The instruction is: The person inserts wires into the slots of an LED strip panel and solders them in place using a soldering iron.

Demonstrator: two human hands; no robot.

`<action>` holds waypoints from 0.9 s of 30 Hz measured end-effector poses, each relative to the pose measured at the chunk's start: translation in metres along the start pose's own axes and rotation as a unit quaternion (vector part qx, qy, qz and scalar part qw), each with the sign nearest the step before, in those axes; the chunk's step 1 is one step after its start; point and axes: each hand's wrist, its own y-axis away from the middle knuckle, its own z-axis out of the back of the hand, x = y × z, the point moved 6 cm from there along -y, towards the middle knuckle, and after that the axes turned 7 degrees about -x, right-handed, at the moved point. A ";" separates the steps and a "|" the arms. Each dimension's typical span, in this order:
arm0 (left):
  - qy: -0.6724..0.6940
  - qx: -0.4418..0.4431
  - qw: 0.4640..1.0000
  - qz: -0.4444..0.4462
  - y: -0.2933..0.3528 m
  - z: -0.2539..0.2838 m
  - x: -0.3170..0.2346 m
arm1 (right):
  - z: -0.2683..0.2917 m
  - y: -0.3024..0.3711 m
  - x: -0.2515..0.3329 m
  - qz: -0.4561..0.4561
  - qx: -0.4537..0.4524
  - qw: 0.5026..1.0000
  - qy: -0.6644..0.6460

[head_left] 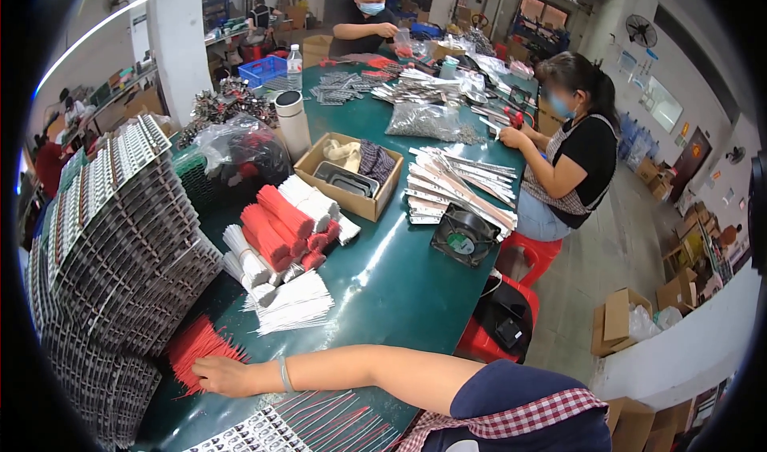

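Note:
My right hand stretches across to the left side of the table, a pale band round its wrist. Its fingers are curled down and closed on red wires at the edge of a loose pile of cut red wires. Close to me at the lower edge lies a white panel of small circuit boards, partly cut off. Red and white wires run out from its right side. My left hand is out of the picture.
Tall stacks of board panels stand at the left. Bundled red wires and white wires lie beyond my arm. Past them are a cardboard box, a thermos and a black fan. Two masked co-workers sit farther along.

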 end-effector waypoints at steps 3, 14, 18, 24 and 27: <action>-0.054 -0.006 0.998 -0.029 -0.003 -0.002 0.000 | 0.007 0.001 -0.001 -0.010 0.003 1.000 0.011; -0.076 0.047 0.994 0.062 -0.004 -0.002 0.003 | -0.003 0.009 -0.006 -0.029 0.029 0.999 0.029; -0.089 0.080 0.991 0.061 -0.007 0.001 -0.001 | -0.007 0.009 -0.007 -0.011 0.032 0.998 0.053; -0.084 0.074 0.990 0.081 -0.015 0.014 -0.002 | -0.005 0.011 -0.008 0.004 0.010 0.998 0.064; -0.084 0.070 0.991 0.079 -0.015 0.018 -0.004 | -0.005 0.010 -0.006 -0.005 0.018 0.999 0.047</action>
